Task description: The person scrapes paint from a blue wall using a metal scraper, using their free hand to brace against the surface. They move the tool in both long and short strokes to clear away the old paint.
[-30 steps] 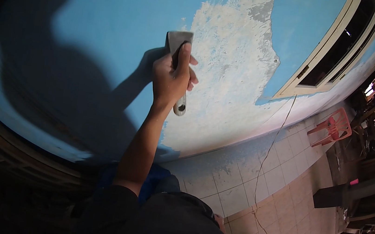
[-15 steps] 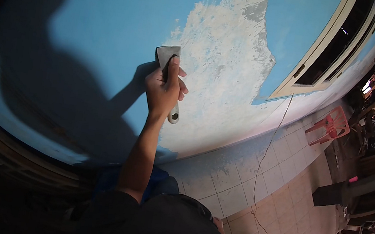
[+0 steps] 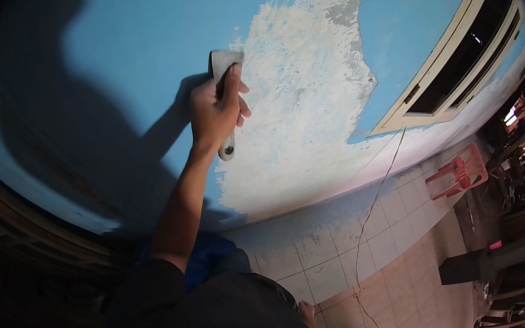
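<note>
My left hand [image 3: 215, 109] is wrapped around a paint scraper [image 3: 225, 64], thumb pressed along its upper part. The wide metal blade points upward against the blue wall [image 3: 155, 26]. Just right of it begins a whitish bare patch [image 3: 298, 113] with a ragged border and flecks of blue. Below my fingers the end of the scraper's handle sticks out, with a hole in it. My right hand [image 3: 306, 314] shows only in small part beside my dark shirt, low in the view; its fingers are not clear.
A cream-framed window [image 3: 447, 72] is set in the wall at upper right. A red plastic chair [image 3: 459, 172] stands on the tiled floor [image 3: 327, 280]. A thin cable [image 3: 367, 229] hangs down and runs along the floor. Wooden furniture fills the right edge.
My left hand and the scraper have shifted slightly up and left along the patch's edge. The whole view has also drifted a little, with the window now further left.
</note>
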